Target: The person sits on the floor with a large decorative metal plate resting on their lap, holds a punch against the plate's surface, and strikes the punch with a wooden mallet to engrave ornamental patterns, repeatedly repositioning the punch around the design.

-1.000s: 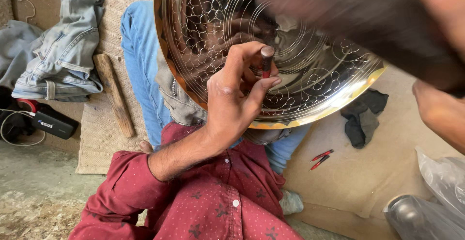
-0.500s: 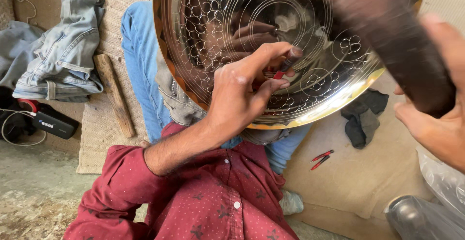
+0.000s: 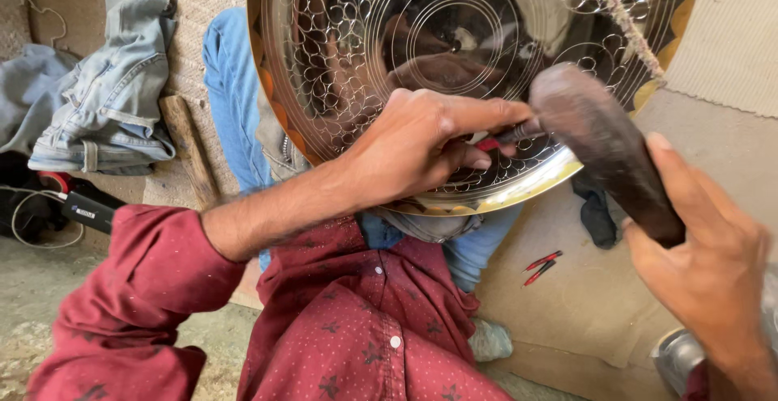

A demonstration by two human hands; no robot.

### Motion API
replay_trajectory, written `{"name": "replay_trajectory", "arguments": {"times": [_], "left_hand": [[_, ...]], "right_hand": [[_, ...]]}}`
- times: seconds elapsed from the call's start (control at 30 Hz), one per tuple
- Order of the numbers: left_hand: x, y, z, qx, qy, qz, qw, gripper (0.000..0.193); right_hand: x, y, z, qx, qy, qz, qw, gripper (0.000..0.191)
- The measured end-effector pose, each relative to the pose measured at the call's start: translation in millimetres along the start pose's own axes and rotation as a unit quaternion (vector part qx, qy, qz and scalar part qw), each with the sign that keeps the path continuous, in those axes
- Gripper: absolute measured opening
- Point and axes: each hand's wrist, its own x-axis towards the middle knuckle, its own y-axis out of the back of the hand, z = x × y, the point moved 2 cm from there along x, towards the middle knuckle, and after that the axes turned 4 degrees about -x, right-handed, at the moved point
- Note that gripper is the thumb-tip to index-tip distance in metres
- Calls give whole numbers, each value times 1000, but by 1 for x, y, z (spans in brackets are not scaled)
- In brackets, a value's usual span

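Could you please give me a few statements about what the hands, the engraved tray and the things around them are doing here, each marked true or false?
1. The left hand pinches a thin dark punch with a red band against the round shiny engraved metal tray. True.
2. The right hand holds a dark wooden mallet whose head meets the punch. True.
3. The tray lies flat on the floor. False: it stands tilted up against the person's lap.
4. The small red-handled tool is in the right hand. False: it lies on the tan mat.
5. A pale blue denim garment lies heaped at the left. True.
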Motion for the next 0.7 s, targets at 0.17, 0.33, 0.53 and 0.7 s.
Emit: {"name": "replay_trajectory", "arguments": {"times": [0.17,0.33,0.53,0.7], "left_hand": [[7,2,-2,12,-65,-43,997,55],[9,1,-5,-30,-51,-101,993,59],[24,4,-4,-19,-119,-221,968,59],[41,-6,-5,-74,-84,-374,921,58]], "right_hand": [[-45,-22,14,289,-132,97,943,90],[-66,-35,25,178,-136,117,968,57],[-82,-83,16,196,-117,136,964,66],[-113,-126,13,225,-107,221,943,81]]}}
